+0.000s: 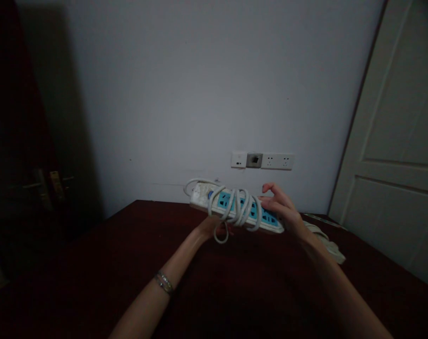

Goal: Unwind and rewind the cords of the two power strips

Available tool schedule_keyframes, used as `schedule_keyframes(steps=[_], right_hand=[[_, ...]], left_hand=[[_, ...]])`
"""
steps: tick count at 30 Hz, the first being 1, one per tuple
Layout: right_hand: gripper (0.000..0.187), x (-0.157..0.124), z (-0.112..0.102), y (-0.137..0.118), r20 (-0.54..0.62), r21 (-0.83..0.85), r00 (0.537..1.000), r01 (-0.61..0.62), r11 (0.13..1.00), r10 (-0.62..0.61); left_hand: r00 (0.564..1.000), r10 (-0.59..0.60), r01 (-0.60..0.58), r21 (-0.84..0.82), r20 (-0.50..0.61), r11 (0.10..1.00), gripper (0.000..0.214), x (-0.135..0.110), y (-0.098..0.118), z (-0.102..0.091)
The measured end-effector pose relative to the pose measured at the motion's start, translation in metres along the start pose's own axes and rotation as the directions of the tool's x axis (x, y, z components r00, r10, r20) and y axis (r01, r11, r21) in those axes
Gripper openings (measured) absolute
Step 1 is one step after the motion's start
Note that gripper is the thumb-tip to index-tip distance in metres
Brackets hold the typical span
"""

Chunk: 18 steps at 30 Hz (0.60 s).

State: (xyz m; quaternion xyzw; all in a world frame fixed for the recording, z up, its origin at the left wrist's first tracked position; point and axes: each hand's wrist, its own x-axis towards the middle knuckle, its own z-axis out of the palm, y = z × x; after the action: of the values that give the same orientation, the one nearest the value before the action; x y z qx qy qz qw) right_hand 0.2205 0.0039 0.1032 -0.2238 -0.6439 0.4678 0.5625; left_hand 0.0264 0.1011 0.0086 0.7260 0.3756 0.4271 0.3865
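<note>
A white power strip [266, 219] with blue socket faces hangs in the air above a dark red table [104, 263]. Its white cord [235, 209] is wound round the strip's middle in several loops. My left hand [210, 227] grips the strip from underneath, mostly hidden by it, with a bracelet on that wrist. My right hand [282, 207] holds the strip's right end, thumb and fingers curled about it, one finger raised above.
A row of wall sockets [263, 160] sits on the grey wall just behind the table. A white door [397, 155] stands at the right. A dark door with a handle [40, 186] is at the left. A pale cloth-like thing [327, 240] lies on the table behind my right wrist.
</note>
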Motion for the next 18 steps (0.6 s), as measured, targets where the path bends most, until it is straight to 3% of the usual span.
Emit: schedule_keyframes(steps=[3,8,10,11,13,15,18], right_hand=[[0.037,0.004,-0.015,-0.003,-0.191,-0.053,0.980,0.055,0.997,-0.064],[0.049,0.010,-0.043,-0.005,-0.437,-0.069,0.889,0.121,0.990,-0.139],[0.053,0.014,-0.054,-0.002,-0.504,-0.075,0.848,0.144,0.987,-0.162],[0.055,0.015,-0.058,0.000,-0.534,-0.094,0.827,0.146,0.985,-0.173],[0.057,0.018,-0.065,0.006,-0.593,-0.146,0.782,0.128,0.981,-0.190],[0.058,0.020,-0.071,0.013,-0.653,-0.192,0.734,0.078,0.978,-0.187],[0.054,0.022,-0.079,0.026,-0.710,-0.290,0.680,-0.048,0.956,-0.182]], left_hand=[[0.995,-0.102,0.101,-0.053,-0.016,0.993,0.021,0.014,-0.006,-0.001],[0.963,-0.160,0.154,-0.045,-0.216,0.987,0.030,0.023,-0.005,-0.017],[0.942,-0.073,0.078,0.000,-0.328,0.997,0.035,0.021,0.001,-0.021],[0.919,0.033,-0.010,0.060,-0.392,0.998,0.035,0.019,0.005,-0.022],[0.813,0.332,-0.237,0.250,-0.478,0.939,0.030,0.013,0.015,-0.021],[0.642,0.602,-0.427,0.430,-0.475,0.795,0.023,0.006,0.026,-0.016],[0.456,0.785,-0.566,0.543,-0.420,0.620,0.016,-0.006,0.044,-0.005]])
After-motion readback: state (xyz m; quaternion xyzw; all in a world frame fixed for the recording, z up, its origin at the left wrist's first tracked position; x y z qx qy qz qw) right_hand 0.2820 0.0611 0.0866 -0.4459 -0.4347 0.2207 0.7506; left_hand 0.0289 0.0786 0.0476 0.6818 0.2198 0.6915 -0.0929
